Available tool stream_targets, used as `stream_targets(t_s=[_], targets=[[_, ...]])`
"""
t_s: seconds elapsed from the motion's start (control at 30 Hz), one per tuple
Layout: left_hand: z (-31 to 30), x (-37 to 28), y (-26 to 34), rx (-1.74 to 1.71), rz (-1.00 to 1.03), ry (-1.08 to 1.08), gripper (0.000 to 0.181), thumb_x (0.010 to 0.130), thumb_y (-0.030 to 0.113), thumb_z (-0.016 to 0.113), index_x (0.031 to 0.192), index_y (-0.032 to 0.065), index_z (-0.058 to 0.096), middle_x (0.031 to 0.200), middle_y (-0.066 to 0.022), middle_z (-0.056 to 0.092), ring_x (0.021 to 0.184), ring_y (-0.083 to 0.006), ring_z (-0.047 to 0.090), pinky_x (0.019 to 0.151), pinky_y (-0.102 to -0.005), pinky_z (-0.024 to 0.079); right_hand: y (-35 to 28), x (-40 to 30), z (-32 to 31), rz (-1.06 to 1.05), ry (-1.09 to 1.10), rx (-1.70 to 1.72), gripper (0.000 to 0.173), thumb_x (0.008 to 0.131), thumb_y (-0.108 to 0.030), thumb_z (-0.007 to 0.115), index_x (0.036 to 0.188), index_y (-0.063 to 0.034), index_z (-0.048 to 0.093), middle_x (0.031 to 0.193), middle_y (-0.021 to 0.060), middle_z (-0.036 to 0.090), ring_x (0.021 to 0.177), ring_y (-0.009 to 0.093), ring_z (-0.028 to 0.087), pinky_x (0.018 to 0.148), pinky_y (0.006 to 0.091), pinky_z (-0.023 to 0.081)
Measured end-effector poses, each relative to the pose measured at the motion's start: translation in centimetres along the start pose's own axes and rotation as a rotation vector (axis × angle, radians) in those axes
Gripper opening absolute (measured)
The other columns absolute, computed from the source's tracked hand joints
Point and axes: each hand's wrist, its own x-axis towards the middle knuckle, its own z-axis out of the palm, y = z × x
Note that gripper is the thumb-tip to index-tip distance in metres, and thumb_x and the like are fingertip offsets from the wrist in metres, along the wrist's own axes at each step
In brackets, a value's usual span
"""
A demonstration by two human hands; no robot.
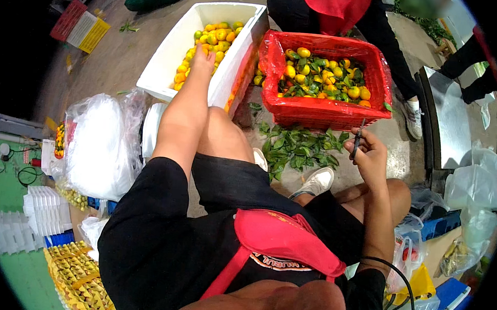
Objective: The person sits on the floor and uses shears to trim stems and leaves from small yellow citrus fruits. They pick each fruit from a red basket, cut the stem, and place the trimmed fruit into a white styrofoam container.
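My left hand [203,59] reaches into a white foam box [163,69] over a pile of orange and yellow-green mandarins [220,36]. Its thumb stands apart from the fingers, and whether a fruit is in its grasp is hidden. In my right hand [370,151] is a small pair of snips [356,142] with dark handles, its tip pointing up and away from me. Just beyond that hand stands a red plastic crate [325,113] lined with clear film. Inside it lie mandarins with green leaves [319,75] still attached.
Cut leaves [296,147] are scattered on the floor between my feet and the crate. Behind the crate is another person [336,10] in a red apron. White plastic bags [100,144] stand at my left, egg trays [77,279] lower down. A metal platform [448,117] is at right.
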Motion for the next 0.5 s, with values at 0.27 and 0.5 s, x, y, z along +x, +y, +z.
stream_targets(t_s=[0.27,0.5], targets=[[9.7,-16.9,-8.4,1.042,0.230,-0.874,0.053,0.099,0.031,0.066,0.142,0.0028,0.054,0.125,-0.0150,0.068,0.104,-0.0258,0.071,0.088,-0.0409,0.060,-0.3,-0.2,-0.7,0.015,0.066,-0.166,0.040,0.085,-0.007,0.080,0.122,0.0031,0.067,0.084,0.0004,0.067,0.069,0.007,0.058,0.058,0.0215,0.044],[8.1,-27.5,-20.7,1.922,0.873,-1.646,0.052,0.079,0.047,0.078,0.111,0.0054,0.075,0.109,-0.0161,0.074,0.100,-0.0358,0.070,0.085,-0.0502,0.056,0.3,-1.8,0.2,-0.006,0.094,-0.258,0.043,0.089,-0.013,0.080,0.125,0.0034,0.065,0.080,0.0021,0.070,0.060,0.007,0.059,0.051,0.0227,0.044]])
